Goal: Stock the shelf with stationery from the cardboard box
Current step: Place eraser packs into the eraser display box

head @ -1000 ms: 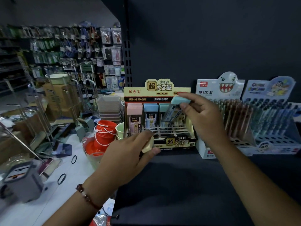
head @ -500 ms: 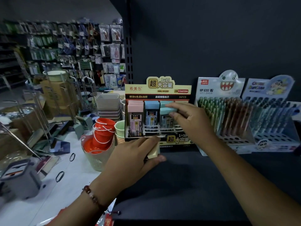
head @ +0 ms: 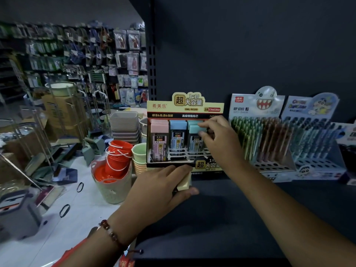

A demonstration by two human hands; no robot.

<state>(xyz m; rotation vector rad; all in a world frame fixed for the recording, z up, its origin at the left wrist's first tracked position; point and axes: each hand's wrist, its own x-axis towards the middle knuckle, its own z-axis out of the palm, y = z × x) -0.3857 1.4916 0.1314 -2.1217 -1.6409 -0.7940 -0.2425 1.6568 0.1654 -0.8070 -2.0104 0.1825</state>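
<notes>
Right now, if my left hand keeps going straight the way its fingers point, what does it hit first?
Likely the lower front edge of the lead refill display box; the left hand, holding a yellow-capped case, already looks close, though depth is unclear.
</notes>
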